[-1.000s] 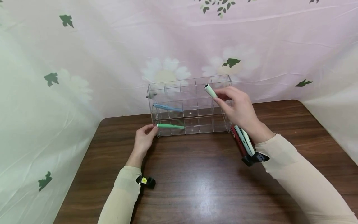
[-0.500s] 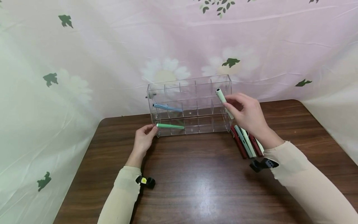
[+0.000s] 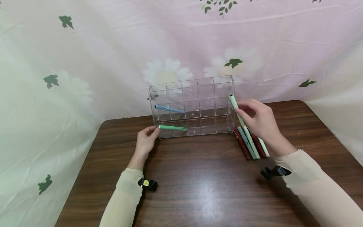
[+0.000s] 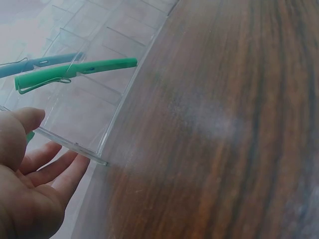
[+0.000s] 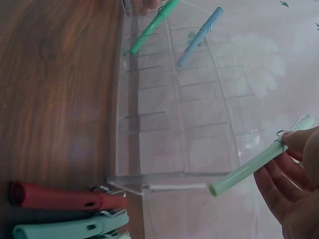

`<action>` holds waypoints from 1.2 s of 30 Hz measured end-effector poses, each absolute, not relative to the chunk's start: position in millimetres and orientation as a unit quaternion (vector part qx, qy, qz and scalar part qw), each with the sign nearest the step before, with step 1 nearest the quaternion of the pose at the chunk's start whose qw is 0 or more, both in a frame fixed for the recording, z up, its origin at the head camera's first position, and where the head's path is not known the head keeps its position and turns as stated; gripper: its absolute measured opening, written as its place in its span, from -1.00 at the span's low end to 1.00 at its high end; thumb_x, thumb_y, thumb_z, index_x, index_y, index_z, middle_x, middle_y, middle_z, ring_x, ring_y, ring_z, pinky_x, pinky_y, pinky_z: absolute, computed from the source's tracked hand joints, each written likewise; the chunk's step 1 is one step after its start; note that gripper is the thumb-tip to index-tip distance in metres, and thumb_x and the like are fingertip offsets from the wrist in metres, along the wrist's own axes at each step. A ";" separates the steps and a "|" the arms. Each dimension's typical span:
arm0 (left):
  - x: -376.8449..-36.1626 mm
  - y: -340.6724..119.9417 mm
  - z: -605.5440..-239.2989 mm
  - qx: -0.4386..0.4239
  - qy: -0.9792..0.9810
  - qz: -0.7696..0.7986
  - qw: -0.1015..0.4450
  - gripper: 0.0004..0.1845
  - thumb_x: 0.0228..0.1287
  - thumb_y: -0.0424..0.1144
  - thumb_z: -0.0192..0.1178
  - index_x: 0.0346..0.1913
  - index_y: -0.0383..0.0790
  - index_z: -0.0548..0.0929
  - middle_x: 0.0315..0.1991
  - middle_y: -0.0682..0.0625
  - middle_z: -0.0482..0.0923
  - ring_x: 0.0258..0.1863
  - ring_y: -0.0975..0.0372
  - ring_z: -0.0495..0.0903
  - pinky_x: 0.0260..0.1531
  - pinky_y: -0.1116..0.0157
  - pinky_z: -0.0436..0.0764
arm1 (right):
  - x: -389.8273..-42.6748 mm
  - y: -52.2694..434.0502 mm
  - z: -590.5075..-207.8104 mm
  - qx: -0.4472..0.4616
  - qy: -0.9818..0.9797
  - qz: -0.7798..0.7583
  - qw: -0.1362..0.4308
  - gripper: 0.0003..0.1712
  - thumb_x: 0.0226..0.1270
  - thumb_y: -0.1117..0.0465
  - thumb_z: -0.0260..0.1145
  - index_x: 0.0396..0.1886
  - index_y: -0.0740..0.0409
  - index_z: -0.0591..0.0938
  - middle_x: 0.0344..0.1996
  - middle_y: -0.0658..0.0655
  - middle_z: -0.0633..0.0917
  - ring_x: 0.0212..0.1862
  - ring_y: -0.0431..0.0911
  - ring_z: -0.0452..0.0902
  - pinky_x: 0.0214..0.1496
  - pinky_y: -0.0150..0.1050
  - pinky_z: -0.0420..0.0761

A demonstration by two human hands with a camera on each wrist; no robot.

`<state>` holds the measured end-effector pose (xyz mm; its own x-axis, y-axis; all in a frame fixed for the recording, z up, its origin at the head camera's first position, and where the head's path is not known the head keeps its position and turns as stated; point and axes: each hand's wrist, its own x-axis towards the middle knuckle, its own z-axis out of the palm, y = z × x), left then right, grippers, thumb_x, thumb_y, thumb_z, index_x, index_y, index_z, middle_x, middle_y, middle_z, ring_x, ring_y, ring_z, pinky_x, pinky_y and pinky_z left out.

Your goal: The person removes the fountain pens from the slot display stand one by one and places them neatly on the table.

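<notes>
A clear acrylic pen rack (image 3: 195,130) with several compartments stands against the back cloth. My left hand (image 3: 146,140) grips its left end, thumb on one side and fingers on the other in the left wrist view. Across the rack's left part lie a green pen (image 3: 173,128) on the lower tier and a blue pen (image 3: 170,108) on the tier above. Between thumb and fingers, my right hand (image 3: 256,118) pinches a pale green pen (image 5: 246,168), tilted just beyond the rack's right end.
Right of the rack, several pens lie side by side on the brown wooden table (image 3: 195,183), among them a dark red pen (image 5: 65,196) and a teal pen (image 5: 65,226). Behind hangs a floral cloth (image 3: 119,63).
With the pale green pen, my right hand has moved right and a little down, from in front of the rack's upper right to beside its right end. The left hand stays put.
</notes>
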<state>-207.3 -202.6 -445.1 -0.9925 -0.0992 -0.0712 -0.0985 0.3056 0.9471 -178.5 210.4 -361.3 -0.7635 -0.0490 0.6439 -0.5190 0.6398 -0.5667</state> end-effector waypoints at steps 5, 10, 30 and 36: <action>-207.1 -201.9 -445.5 0.061 -0.808 -0.585 0.001 -0.53 0.64 -0.17 0.23 0.39 -0.41 0.60 0.34 -0.33 0.61 0.30 -0.11 0.67 0.34 -0.07 0.65 | -174.1 219.9 -368.1 0.145 -0.863 0.396 0.280 -0.80 0.42 0.40 0.49 -0.01 0.27 0.82 -0.15 0.25 0.83 -0.16 -0.66 0.47 -0.08 -0.75 0.47; -206.5 -200.7 -445.3 0.057 -0.810 -0.583 0.004 -0.54 0.64 -0.18 0.21 0.39 -0.43 0.60 0.31 -0.35 0.62 0.27 -0.13 0.70 0.31 -0.07 0.67 | -169.7 230.0 -374.7 0.129 -0.873 0.388 0.266 -0.78 0.45 0.36 0.48 0.04 0.26 0.81 -0.13 0.25 0.83 -0.17 -0.67 0.46 -0.08 -0.75 0.45; -207.8 -202.3 -446.9 0.061 -0.810 -0.583 0.002 -0.53 0.64 -0.17 0.22 0.40 -0.41 0.59 0.33 -0.33 0.62 0.28 -0.11 0.69 0.32 -0.05 0.67 | -152.7 271.2 -404.7 0.049 -0.910 0.357 0.204 -0.70 0.50 0.21 0.47 0.12 0.26 0.79 -0.10 0.36 0.85 -0.28 -0.73 0.38 -0.23 -0.69 0.40; -208.1 -202.3 -446.8 0.061 -0.809 -0.584 0.003 -0.53 0.64 -0.17 0.22 0.40 -0.42 0.60 0.33 -0.34 0.63 0.27 -0.11 0.69 0.31 -0.05 0.68 | -150.2 282.5 -412.6 0.037 -0.921 0.339 0.187 -0.70 0.52 0.20 0.46 0.11 0.28 0.78 -0.14 0.38 0.85 -0.33 -0.68 0.38 -0.32 -0.63 0.39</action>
<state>-208.1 -202.3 -446.8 -0.9925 -0.1026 -0.0672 -0.0961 0.3097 0.9460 -150.2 282.5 -412.6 -0.9271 0.0595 0.3700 -0.1944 0.7678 -0.6105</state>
